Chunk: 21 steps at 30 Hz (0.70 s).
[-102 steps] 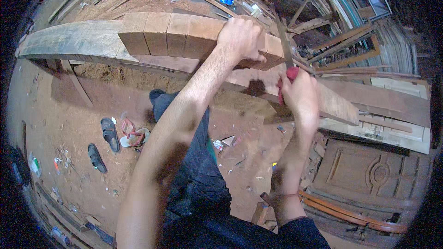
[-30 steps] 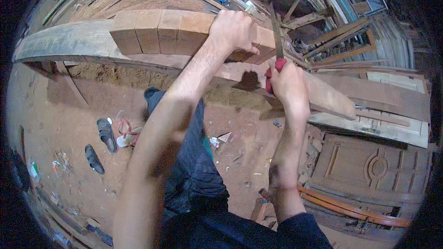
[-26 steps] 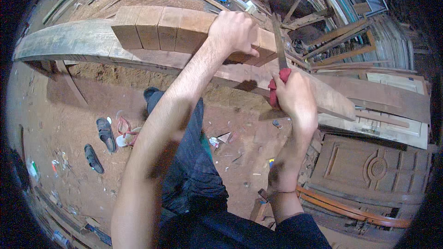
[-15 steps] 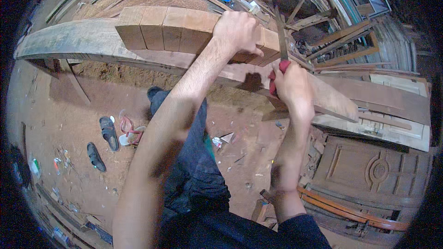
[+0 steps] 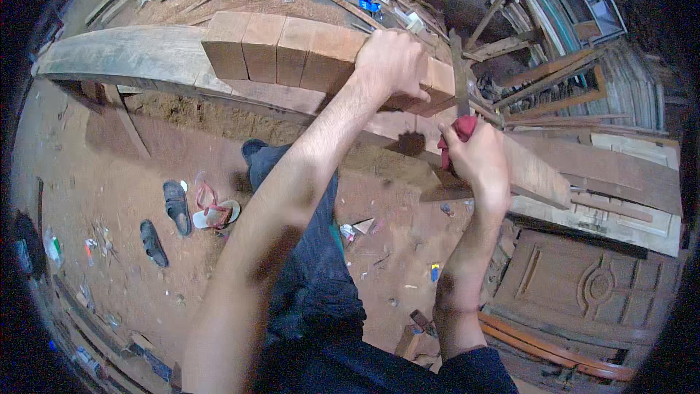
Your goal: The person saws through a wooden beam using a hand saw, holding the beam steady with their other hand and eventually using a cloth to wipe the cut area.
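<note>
My left hand (image 5: 394, 64) presses down on a row of squared reddish wood blocks (image 5: 292, 49) lying side by side on a long curved plank (image 5: 124, 55). My right hand (image 5: 477, 160) grips the red handle of a hand saw (image 5: 459, 80), whose blade stands upright against the right end of the blocks, just right of my left hand. A flat board (image 5: 539, 175) runs on to the right under the saw.
Sawdust lies under the plank. Sandals (image 5: 179, 208) lie on the dirt floor at the left. Carved door panels (image 5: 590, 284) lie at the right, stacked frames (image 5: 583, 80) stand behind them, and tools and scraps litter the bench top (image 5: 364, 0).
My right hand has moved the saw up and down beside the blocks. My left hand has stayed pressed on the blocks.
</note>
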### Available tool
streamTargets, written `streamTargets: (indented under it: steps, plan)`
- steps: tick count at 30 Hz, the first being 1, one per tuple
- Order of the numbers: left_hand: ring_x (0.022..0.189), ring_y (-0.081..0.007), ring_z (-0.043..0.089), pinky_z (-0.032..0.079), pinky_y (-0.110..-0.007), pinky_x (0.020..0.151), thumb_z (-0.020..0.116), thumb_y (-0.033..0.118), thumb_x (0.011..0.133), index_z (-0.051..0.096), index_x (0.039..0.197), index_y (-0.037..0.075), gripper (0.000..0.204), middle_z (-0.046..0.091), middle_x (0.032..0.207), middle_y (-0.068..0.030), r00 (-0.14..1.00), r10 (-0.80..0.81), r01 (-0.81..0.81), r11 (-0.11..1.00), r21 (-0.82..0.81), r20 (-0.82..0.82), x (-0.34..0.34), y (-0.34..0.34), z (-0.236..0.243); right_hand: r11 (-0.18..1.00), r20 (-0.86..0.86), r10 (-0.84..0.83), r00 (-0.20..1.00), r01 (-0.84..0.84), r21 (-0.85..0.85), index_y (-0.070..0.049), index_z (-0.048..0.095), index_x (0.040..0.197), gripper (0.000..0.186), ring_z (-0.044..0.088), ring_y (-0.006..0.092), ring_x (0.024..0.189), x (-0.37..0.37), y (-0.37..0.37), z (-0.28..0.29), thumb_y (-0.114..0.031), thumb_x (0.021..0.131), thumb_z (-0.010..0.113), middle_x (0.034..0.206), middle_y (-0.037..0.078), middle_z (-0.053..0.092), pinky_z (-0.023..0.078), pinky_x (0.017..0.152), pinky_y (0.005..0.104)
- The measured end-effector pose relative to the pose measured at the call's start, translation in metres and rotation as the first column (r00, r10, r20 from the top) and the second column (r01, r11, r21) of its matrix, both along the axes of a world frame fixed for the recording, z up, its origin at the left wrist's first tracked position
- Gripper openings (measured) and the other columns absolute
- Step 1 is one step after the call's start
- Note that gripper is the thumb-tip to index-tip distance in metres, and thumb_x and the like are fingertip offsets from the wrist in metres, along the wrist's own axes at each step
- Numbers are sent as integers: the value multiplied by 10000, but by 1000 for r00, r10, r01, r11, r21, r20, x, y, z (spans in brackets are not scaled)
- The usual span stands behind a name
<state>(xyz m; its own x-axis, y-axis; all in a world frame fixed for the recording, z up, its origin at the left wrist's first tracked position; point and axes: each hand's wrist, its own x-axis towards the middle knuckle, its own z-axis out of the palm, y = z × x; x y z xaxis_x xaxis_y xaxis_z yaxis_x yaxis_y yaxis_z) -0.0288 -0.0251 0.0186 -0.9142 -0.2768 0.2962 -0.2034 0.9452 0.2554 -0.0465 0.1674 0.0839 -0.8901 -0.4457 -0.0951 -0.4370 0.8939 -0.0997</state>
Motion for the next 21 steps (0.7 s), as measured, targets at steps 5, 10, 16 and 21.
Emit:
streamTargets:
  steps: [5,10,16,21]
  plan:
    - [811,-347,741,591,-459,752,804,746,582,745,903,64,756,740,837,-175,999,-32,32,999,14,-5,-10,-4,-3,999,-40,-31,999,29,-33,-51,766,911,404,705,426,919,-11,-3,-4,-423,955,616,868,240,721,546,797,512]
    - [808,-341,739,589,-458,742,795,750,593,755,885,60,750,738,835,-174,996,-41,38,999,-31,-86,-8,-5,-9,1000,-10,-15,1000,15,-19,-40,764,885,377,707,415,871,-2,1,0,-386,958,631,816,237,713,538,791,486]
    - [816,-332,742,598,-446,752,789,772,581,763,870,55,774,739,837,-174,999,-31,30,999,-21,-36,-7,-5,-6,998,-1,24,1000,-24,-56,13,720,927,385,719,385,845,5,0,8,-363,949,644,803,216,722,537,797,460]
    - [825,-333,743,601,-442,757,800,770,563,752,909,49,801,740,843,-178,999,-31,31,1000,2,-42,-9,-5,-4,980,37,5,999,2,-200,20,637,1005,360,725,352,870,13,-5,12,-327,913,670,870,205,729,538,825,434]
